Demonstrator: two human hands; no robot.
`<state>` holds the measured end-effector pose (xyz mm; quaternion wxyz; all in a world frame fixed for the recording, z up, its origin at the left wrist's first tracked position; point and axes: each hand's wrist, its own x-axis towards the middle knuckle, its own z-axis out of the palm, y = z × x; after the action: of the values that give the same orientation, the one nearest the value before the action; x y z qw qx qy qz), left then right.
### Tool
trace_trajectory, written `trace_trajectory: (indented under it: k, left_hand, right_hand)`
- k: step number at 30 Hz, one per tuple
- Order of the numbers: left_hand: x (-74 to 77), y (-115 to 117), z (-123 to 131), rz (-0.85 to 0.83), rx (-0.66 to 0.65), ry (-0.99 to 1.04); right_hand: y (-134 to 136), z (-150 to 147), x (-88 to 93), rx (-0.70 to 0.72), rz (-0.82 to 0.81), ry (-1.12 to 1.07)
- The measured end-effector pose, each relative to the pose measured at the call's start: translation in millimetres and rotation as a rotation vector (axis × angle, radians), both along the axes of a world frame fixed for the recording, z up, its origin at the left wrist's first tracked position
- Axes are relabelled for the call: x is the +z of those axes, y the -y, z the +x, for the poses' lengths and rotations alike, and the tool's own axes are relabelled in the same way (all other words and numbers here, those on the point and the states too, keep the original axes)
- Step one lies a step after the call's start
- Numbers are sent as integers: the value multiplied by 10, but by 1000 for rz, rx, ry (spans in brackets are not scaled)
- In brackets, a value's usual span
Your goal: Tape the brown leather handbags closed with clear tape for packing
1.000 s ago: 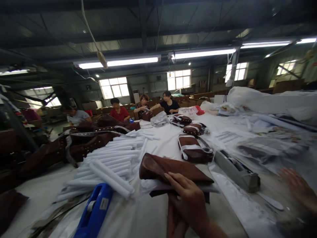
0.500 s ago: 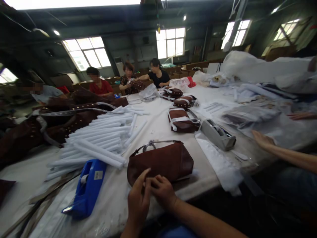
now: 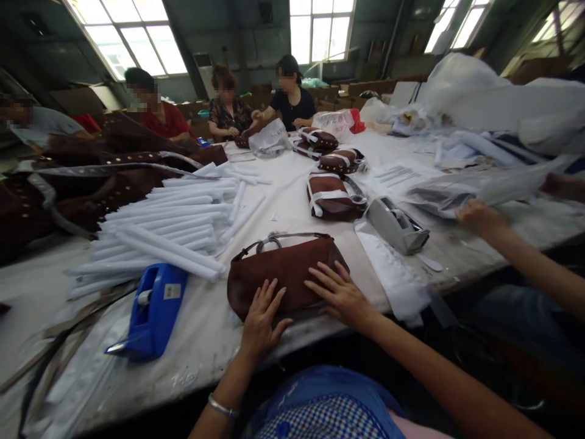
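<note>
A brown handbag lies on its side on the white-covered table in front of me, its thin strap and a grey loop along the far edge. My left hand rests on the bag's near left part, fingers spread and flat. On the right part lies my right hand, also flat with fingers apart. Neither hand grips anything. To the left of the bag stands a blue tape dispenser, close to a heap of white paper rolls.
A grey tape dispenser and white sheets lie to the right. Beyond are wrapped brown bags. At right a co-worker's hand holds a plastic bag. Studded brown bags pile up at left; several people sit opposite.
My hands were together at the bag's near edge; now they are apart and flat on it. The view has tipped downward. The co-worker at right has lifted the plastic bag's edge.
</note>
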<state>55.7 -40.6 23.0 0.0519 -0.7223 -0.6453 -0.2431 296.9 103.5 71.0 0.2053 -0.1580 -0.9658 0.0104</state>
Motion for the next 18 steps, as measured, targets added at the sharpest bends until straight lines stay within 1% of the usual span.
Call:
trace_trajectory:
  k: [1,3,5,7,9,12,13,15,16,18]
  left_hand:
    - [16,-3,3,-15,-4,-16]
    - [27,-12,15,-43,3,-37]
    - [11,-21,39,-49,27,-51]
    - [-29,-21,77,-17,58,-76]
    - [-84,-9,123,36,81,-117]
    - [-140,-7,191,115,105,-178]
    - [-131,-21,212,126,114,-193]
    - [-51,-87,255,114,122,-218]
    - [11,-140,275,95,112,-232]
    - [129,-282,303,49,50,-277]
  right_hand:
    - [-92,55,-23,-16,7,35]
    - [-222,118,-121,9,15,49]
    - [-274,129,-250,52,19,-13]
    - [-261,112,-374,60,36,-145]
    - [-218,85,-479,27,64,-273]
    - [-173,54,-588,-18,93,-335]
    - [-171,47,-606,-24,100,-334]
    - [-179,40,-615,-23,115,-341]
    - [-185,38,-611,-16,120,-348]
    - [-197,34,-610,0,123,-355]
